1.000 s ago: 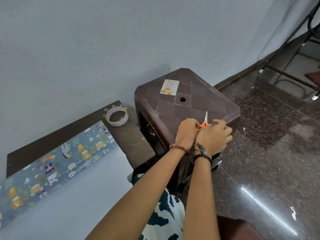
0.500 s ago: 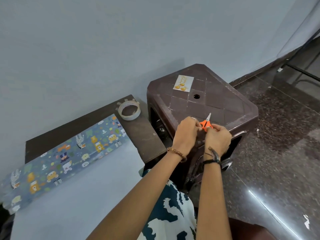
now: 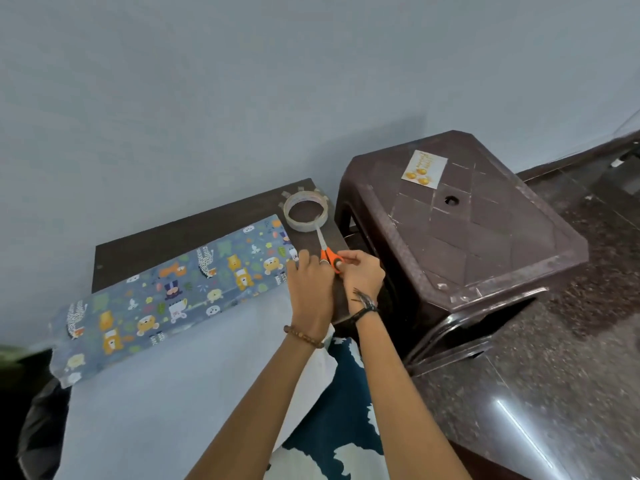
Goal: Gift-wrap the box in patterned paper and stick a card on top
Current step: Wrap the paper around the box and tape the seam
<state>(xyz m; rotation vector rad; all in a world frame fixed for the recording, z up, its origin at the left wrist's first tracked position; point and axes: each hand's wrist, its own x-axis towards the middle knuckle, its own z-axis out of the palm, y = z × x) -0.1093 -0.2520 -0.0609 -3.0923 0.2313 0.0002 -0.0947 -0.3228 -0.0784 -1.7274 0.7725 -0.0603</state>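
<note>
A long box half covered in blue animal-patterned paper (image 3: 173, 289) lies on a dark low table (image 3: 194, 230). The paper's white underside (image 3: 166, 393) spreads toward me. Small orange-handled scissors (image 3: 328, 252) are held over the table's right end, with the blade tip pointing at a clear tape roll (image 3: 305, 211). My right hand (image 3: 362, 278) pinches the orange handle. My left hand (image 3: 310, 289) closes on the handle from the other side, by the paper's right end. A white card with gold ornaments (image 3: 424, 168) lies on a brown plastic stool (image 3: 485, 244).
The stool stands right of the table on a dark polished stone floor (image 3: 554, 393). A pale wall (image 3: 242, 98) rises just behind the table and stool. My patterned trousers (image 3: 339, 427) show below my arms.
Both hands have carried the scissors leftward, off the front of the stool and over the table's right end near the tape roll. My view has swung left.
</note>
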